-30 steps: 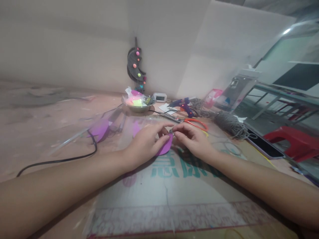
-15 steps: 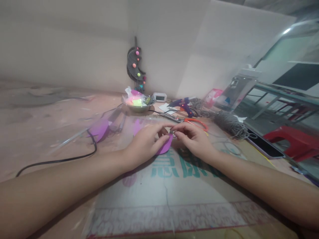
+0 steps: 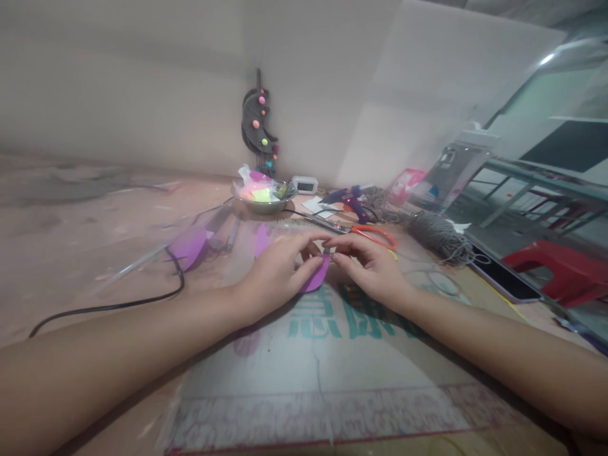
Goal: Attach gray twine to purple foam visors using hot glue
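Note:
Between the thumb and fingers of my left hand is a purple piece of card or felt, its rounded lower edge showing below the thumb. A small bit of grey yarn sits at the piece's upper right edge. My right hand is curled against that edge, thumb and forefinger drawn together at the yarn; their exact grip is partly hidden. Both hands are above a pale printed board with green characters. Beyond the right hand lie orange-handled scissors.
A bowl of coloured bits, a small digital clock and a glue gun stand behind the hands. To the right are a grey yarn ball and a phone. Purple pieces and a black cord lie left.
My right fingertips have shifted slightly around the grey yarn at the purple piece's edge. My left hand keeps its hold, and the other things stay put.

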`<move>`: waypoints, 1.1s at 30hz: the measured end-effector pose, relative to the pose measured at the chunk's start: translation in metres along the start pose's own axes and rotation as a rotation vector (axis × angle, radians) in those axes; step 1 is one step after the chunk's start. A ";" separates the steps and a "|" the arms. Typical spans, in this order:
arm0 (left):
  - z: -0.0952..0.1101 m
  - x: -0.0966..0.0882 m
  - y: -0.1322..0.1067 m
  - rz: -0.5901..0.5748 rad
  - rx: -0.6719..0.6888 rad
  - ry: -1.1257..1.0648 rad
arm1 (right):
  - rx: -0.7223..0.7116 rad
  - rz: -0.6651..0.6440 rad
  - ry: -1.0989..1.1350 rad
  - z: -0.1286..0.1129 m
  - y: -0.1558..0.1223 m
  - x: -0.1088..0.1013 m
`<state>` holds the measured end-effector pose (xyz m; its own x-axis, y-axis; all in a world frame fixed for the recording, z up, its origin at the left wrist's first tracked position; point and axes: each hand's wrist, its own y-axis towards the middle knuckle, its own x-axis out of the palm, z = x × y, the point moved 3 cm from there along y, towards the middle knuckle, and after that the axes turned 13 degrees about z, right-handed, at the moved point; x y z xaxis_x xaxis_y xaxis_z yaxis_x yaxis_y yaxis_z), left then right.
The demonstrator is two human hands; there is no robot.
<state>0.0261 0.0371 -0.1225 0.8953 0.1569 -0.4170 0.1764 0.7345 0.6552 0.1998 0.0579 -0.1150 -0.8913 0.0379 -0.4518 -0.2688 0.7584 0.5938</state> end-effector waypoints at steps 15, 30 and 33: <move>-0.001 -0.001 -0.001 0.020 0.006 0.005 | -0.060 0.013 -0.102 0.004 0.000 0.000; -0.002 0.000 0.002 0.015 -0.044 -0.040 | -0.049 0.048 -0.101 0.005 0.000 0.000; -0.001 -0.001 0.002 0.011 -0.021 -0.018 | -0.074 0.042 -0.097 0.005 0.000 0.000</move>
<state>0.0252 0.0392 -0.1213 0.9042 0.1538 -0.3984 0.1578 0.7466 0.6463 0.2015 0.0616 -0.1186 -0.8640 0.1343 -0.4852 -0.2608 0.7050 0.6595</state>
